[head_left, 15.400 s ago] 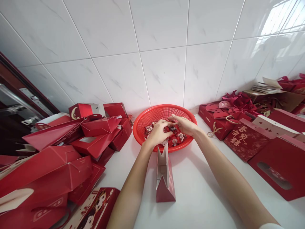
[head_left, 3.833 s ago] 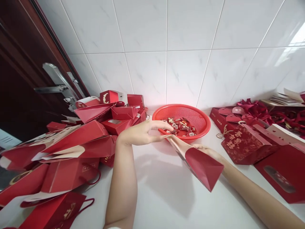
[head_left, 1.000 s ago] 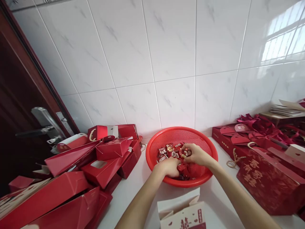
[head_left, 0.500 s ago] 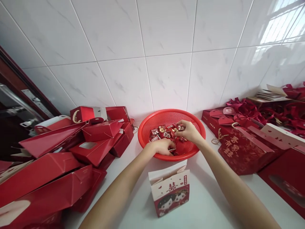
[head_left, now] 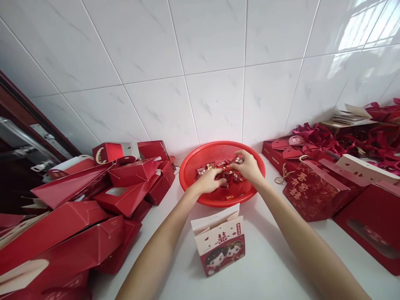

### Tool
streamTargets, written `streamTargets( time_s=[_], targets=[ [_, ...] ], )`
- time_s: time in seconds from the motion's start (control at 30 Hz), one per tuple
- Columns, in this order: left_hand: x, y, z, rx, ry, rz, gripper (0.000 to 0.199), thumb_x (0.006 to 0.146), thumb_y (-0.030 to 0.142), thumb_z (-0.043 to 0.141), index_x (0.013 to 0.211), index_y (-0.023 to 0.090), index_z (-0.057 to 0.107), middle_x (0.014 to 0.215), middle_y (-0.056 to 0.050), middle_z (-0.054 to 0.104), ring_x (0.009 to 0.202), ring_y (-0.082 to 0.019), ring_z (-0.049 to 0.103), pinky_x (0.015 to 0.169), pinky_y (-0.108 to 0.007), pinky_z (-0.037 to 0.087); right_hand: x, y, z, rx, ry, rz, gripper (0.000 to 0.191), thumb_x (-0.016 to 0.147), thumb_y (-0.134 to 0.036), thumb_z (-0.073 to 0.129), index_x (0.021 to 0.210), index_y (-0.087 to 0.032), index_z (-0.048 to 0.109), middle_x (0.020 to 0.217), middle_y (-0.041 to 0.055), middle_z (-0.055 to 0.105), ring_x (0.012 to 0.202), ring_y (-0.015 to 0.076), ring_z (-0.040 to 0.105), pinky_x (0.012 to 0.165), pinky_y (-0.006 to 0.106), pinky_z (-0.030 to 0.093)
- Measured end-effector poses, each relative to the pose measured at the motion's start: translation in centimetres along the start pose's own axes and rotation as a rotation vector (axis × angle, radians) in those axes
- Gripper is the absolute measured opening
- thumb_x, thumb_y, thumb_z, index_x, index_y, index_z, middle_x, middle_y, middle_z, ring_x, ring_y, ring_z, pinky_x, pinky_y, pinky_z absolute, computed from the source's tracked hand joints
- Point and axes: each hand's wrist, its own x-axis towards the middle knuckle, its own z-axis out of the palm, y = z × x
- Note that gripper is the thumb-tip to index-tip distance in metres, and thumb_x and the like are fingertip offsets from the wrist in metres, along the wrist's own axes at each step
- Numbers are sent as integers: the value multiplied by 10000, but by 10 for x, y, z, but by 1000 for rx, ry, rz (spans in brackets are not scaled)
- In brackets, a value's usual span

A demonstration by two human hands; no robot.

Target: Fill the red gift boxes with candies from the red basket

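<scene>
Against the tiled wall stands a red plastic basket (head_left: pixel 190 192) with several small red wrapped candies (head_left: pixel 210 166) inside. My left hand (head_left: pixel 210 181) reaches over its front left rim, fingers curled among the candies; what it grips is too small to make out. On the right side of the basket my right hand (head_left: pixel 246 166) is bent down with its fingers pinched on a dark red wrapped candy (head_left: pixel 237 160). Just in front of the basket, a white and red gift box (head_left: pixel 222 246) with two cartoon faces stands upright, its top flaps raised. Neither hand touches it.
Red folded boxes (head_left: pixel 125 196) are heaped on the left of the white table (head_left: pixel 262 266). To the right stand red gift bags (head_left: pixel 315 187) and a red box (head_left: pixel 371 225), with crimson ribbons (head_left: pixel 318 139) and a stack of cards (head_left: pixel 353 116) behind.
My left hand has moved up and away from the basket's front, toward the middle candies. My right hand has shifted slightly up. The whole view has shifted a little.
</scene>
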Motion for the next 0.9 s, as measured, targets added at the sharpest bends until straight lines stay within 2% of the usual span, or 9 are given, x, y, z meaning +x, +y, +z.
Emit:
streamTargets(
  time_s=[0.1,0.23,0.3,0.4,0.5,0.7,0.9],
  targets=[
    [1,0,-1,-156,199,37,242,862,265,593,1060,172,697,1097,-79,744,1015,-242,669,939,-346,499,-1,0,-2,32,48,-4,368,730,-233,644,1092,-198,589,904,18,646,775,181,619,712,322,511],
    [3,-3,-1,-283,286,42,284,840,239,623,1110,183,693,1153,-79,735,1079,-238,662,979,-348,494,-2,-1,-3,45,108,-36,342,723,-234,650,1059,-214,593,951,20,658,857,198,621,794,342,504],
    [4,-4,-1,-288,295,26,258,861,289,604,1073,180,703,1092,-72,745,1028,-232,670,936,-337,508,-2,-1,-3,45,121,-47,335,715,-230,654,1044,-219,595,919,13,656,863,205,618,803,347,498],
    [5,-7,-1,-278,305,14,249,869,364,588,969,174,714,976,-54,747,931,-219,668,859,-318,512,-2,-1,-2,54,97,-33,352,715,-230,643,1063,-213,595,821,-2,630,804,204,615,739,333,496],
    [5,-8,-1,-319,337,-4,257,854,383,593,914,167,719,931,-49,742,904,-221,663,836,-320,508,-3,0,-3,57,83,-30,374,720,-230,634,1091,-206,593,823,1,625,791,200,611,715,323,493],
    [5,-4,-2,-366,371,-55,270,851,331,597,1020,170,732,1087,-70,756,1036,-246,670,930,-344,510,-5,-1,-4,42,93,-49,348,714,-234,642,1059,-211,601,919,22,650,845,203,607,760,335,492],
    [5,-7,0,-328,310,-44,259,844,259,614,1066,182,724,1139,-75,748,1079,-244,673,976,-359,513,-6,-3,-4,35,89,-59,334,714,-230,639,1046,-214,603,893,14,654,850,205,614,789,343,492]
  ],
)
